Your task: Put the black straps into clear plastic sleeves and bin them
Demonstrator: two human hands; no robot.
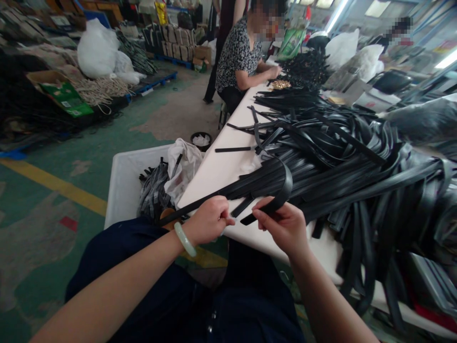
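Note:
My right hand [283, 224] pinches a flat black strap [284, 183] near its end. The strap's short end sticks out toward my left hand, and the rest curls up and back over the pile. Close beside that end, my left hand [209, 219] is closed, a small whitish bit showing at its fingertips; what it holds I cannot make out. A pale green bangle [184, 239] circles my left wrist. Beyond both hands a large heap of black straps [321, 166] covers much of the white table [210, 166], several hanging over its near edge.
Left of the table stands a white bin [123, 183] with dark strips and a white plastic bag [183, 164]. A co-worker [237, 62] sits farther along the table edge. On the floor is a small black bucket [201, 139]. Bundled goods lie on blue pallets [153, 85] at the left.

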